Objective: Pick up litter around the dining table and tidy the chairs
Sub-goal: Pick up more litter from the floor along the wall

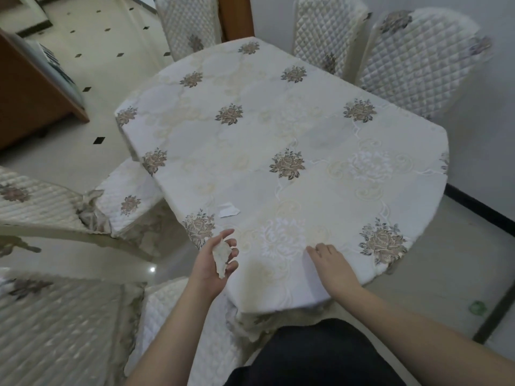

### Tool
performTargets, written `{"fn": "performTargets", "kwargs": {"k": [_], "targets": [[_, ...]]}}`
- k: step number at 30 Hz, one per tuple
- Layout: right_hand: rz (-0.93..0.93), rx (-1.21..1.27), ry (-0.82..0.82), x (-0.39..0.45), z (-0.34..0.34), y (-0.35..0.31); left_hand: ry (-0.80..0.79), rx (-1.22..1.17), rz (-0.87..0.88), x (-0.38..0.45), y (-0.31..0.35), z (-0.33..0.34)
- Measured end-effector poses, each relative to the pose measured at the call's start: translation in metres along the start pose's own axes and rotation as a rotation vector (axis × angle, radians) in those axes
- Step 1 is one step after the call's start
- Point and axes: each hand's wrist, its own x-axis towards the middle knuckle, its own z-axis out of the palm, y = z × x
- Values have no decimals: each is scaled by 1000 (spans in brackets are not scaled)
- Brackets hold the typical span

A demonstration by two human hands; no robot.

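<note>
The person stands at the near end of the dining table, which is draped in a cream tablecloth with embroidered brown roses. The left hand is turned palm up just off the near-left edge of the table, its fingers loosely curled around a crumpled white scrap of paper; it seems to be cupped this way to serve as a collecting hand, keeping gathered litter in one place while the other hand works. The right hand lies palm down on the cloth near the table's near edge, fingers extended and flat, holding nothing. It appears placed either to steady the cloth or to begin a reach.

A second piece of litter, a torn white paper scrap, lies flat on the tablecloth, a little farther in than the left hand and beside a rose motif at the left edge. It looks like the next thing to collect.

Quilted chairs stand around the table: two at the far right, one at the far end, and others pulled out at the near left, not yet pushed in. A small green object lies on the floor at the right; what it is cannot be told.
</note>
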Motion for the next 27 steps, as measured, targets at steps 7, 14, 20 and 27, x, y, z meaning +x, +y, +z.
{"fn": "performTargets", "kwargs": {"k": [7,14,20,27], "targets": [[248,444,-59,27,-28,-10,-21,-24,37,24,42,-16],[379,961,76,53,-78,-47,49,-16,35,69,63,-29],[394,1169,169,63,-101,-72,178,377,92,113,73,-16],[500,1176,241,73,-106,-75,113,1503,498,160,68,-19]]}}
